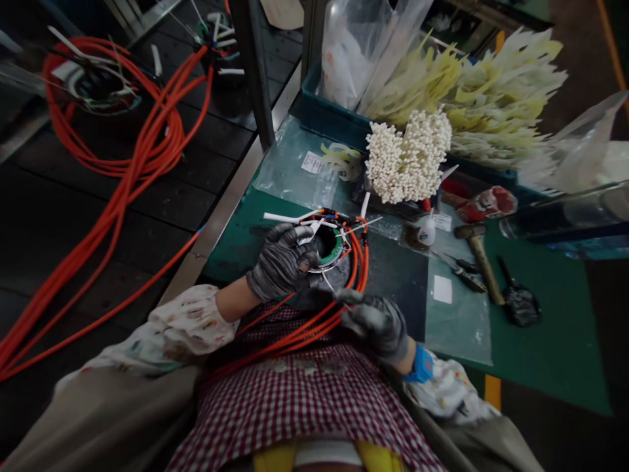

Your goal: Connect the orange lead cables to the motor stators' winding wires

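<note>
A round motor stator (339,252) with a green inner ring stands at the near edge of the bench, orange cables and white sleeves around its top. My left hand (285,261), in a grey glove, is closed at its left rim, with a small white strip by the thumb and forefinger. A thin white cord (327,282) runs from the stator's front to the fingertips of my right hand (376,322), also gloved and closed in a pinch. Orange cables (361,259) loop down the stator's right side and pass under my right hand across my lap.
Behind the stator lie a bundle of white sleeves (407,157) and a blue tray (334,128) of yellowish insulation strips (501,92). A hammer (479,262), a black brush (521,301) and a small white bottle (426,231) are at right. Coiled orange cables (122,190) spread at left.
</note>
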{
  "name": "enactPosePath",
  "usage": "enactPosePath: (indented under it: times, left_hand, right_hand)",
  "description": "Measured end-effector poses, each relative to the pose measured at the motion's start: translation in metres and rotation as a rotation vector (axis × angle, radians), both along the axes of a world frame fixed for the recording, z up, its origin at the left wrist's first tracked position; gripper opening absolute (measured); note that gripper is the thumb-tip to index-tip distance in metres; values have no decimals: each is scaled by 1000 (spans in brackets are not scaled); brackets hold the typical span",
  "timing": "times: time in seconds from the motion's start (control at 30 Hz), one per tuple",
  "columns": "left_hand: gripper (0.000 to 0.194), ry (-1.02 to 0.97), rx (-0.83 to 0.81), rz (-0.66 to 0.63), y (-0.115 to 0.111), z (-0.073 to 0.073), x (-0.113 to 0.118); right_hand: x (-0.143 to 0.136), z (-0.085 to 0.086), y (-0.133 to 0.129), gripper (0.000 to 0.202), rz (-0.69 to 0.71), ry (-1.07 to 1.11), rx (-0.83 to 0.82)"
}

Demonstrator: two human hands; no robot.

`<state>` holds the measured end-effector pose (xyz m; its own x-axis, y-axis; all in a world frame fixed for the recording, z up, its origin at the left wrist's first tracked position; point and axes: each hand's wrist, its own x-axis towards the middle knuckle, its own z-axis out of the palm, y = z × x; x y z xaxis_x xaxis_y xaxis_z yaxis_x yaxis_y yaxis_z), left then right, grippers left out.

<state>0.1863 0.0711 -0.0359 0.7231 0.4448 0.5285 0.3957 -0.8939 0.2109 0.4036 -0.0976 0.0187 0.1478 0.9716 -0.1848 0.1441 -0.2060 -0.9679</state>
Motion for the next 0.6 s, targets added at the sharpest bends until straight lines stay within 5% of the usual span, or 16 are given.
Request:
enactPosePath:
  times: [0.17, 0.33, 0.6]
  left_hand:
    - [27, -85, 43, -47, 4, 8, -1]
    - [26, -23, -48, -69, 8, 3, -3]
    - [39, -116, -21, -88, 8, -5, -1]
  right_hand:
    - [1, -18, 61, 29, -48, -509, 199]
    - [1, -18, 94, 26, 128, -610, 341]
    - [16, 5, 108, 28, 276, -30, 212]
